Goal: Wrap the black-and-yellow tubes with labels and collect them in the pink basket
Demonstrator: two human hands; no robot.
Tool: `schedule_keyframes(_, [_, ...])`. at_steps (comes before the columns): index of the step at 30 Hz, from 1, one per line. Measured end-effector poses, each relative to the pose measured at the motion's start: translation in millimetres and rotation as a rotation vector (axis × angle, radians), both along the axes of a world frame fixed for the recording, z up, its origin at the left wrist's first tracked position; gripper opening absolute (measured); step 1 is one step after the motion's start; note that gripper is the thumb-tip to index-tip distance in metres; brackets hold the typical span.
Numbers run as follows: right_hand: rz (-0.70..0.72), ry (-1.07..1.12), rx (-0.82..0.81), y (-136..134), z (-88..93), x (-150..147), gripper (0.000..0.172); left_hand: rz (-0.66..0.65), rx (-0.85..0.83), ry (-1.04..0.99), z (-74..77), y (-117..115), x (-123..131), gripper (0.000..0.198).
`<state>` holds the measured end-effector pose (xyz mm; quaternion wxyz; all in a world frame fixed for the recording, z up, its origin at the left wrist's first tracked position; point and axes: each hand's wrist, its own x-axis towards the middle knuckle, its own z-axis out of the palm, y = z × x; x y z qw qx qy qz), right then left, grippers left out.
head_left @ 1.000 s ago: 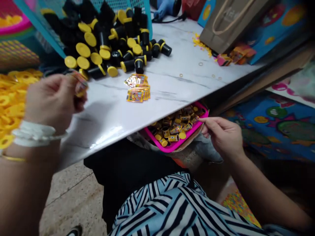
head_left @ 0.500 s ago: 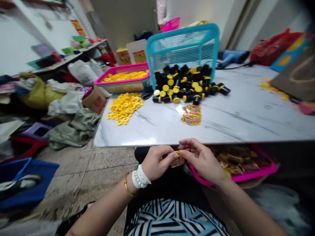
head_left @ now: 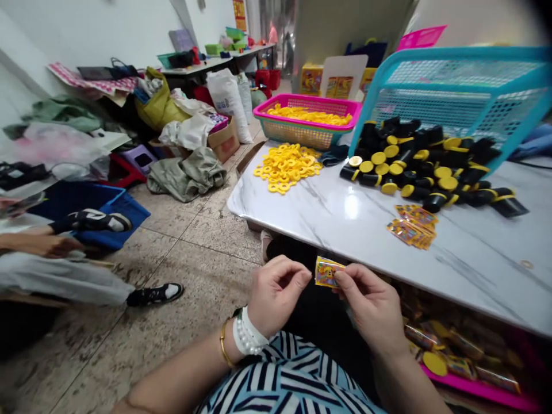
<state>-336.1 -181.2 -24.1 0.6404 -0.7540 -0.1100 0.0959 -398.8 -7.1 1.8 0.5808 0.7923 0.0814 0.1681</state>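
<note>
Far off at your nine o'clock another person's trouser leg and black shoe (head_left: pixel 155 294) rest on the floor, well apart from you. Your left hand (head_left: pixel 276 290) sits low over your lap, fingers curled in and thumb and forefinger brought close together at the left edge of a small orange sticker (head_left: pixel 328 271); from this angle I cannot tell whether those tips actually grip it or only meet it. At twelve o'clock from that hand, a loose heap of yellow rings (head_left: pixel 288 168) lies on the marble table (head_left: pixel 328 213), with a pink basket (head_left: pixel 308 123) just behind it. Your right hand (head_left: pixel 371 305) has the sticker pinched between thumb and forefinger at its right side, held just below the table edge. At one o'clock from that hand lies a small stack of stickers (head_left: pixel 411 226), and beyond it black tubes (head_left: pixel 426 169) with yellow caps spill from a tipped teal basket (head_left: pixel 452 86). At your four o'clock a pink tray (head_left: pixel 470 386) sits under the table
</note>
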Motion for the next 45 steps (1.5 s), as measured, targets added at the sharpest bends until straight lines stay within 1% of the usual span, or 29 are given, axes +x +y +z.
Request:
schedule_keyframes(3, [0.057, -0.11, 0.003, 3.0, -4.0, -2.2, 0.016, -0.006, -0.063, 0.021, -5.2, -2.7, -3.9, 0.016])
schedule_keyframes(7, [0.128, -0.319, -0.033, 4.8, -6.1, -0.1, 0.006, 0.002, -0.17, 0.044, -11.7, -4.6, -1.4, 0.014])
schedule_keyframes(10, [0.092, -0.469, -0.115, 5.8, -6.5, 2.1, 0.004, 0.035, -0.21, 0.04, -15.9, -5.0, 1.7, 0.013])
schedule_keyframes(13, [0.03, -0.537, -0.163, 8.0, -6.7, 0.5, 0.005, 0.087, -0.178, 0.024, -19.4, -5.0, 4.8, 0.01])
schedule_keyframes(15, [0.008, -0.562, -0.163, 10.2, -7.6, -2.4, 0.006, 0.104, -0.149, 0.014, -21.2, -5.5, 6.6, 0.008])
schedule_keyframes(18, [-0.032, -0.598, -0.18, 13.4, -10.8, -6.2, 0.007, 0.09, -0.134, 0.003, -23.3, -7.3, 8.7, 0.007])
schedule_keyframes(23, [-0.14, -0.618, -0.243, 14.3, -17.9, -5.6, 0.005, 0.105, -0.116, -0.027, -26.5, -10.5, 9.6, 0.012])
schedule_keyframes(25, [-0.164, -0.607, -0.257, 13.5, -20.8, -4.5, 0.005, 0.091, -0.096, -0.037, -27.9, -11.5, 8.8, 0.013])
schedule_keyframes(28, [-0.163, -0.591, -0.259, 13.0, -25.9, -4.1, 0.006, 0.07, -0.07, -0.048, -29.8, -12.6, 7.2, 0.016])
schedule_keyframes(30, [-0.154, -0.584, -0.258, 13.2, -29.4, -4.5, 0.008, 0.097, -0.07, -0.049, -30.7, -12.7, 6.1, 0.016])
schedule_keyframes(32, [-0.149, -0.575, -0.265, 13.8, -32.5, -5.2, 0.009, 0.139, -0.078, -0.041, -31.2, -12.2, 5.5, 0.012])
schedule_keyframes(34, [-0.147, -0.57, -0.269, 14.3, -34.3, -5.9, 0.01, 0.15, -0.082, -0.022, -31.3, -11.2, 5.7, 0.009])
schedule_keyframes(37, [-0.134, -0.574, -0.258, 14.8, -34.3, -6.0, 0.009, 0.109, -0.101, 0.02, -31.7, -9.6, 7.8, 0.01])
schedule_keyframes(41, [-0.113, -0.58, -0.246, 15.4, -33.6, -3.9, 0.008, 0.086, -0.168, 0.077, -33.7, -7.3, 12.0, 0.011])
schedule_keyframes(45, [-0.086, -0.63, -0.239, 19.0, -34.8, -3.6, 0.007, 0.047, -0.233, 0.1, -34.8, -4.9, 12.8, 0.012])
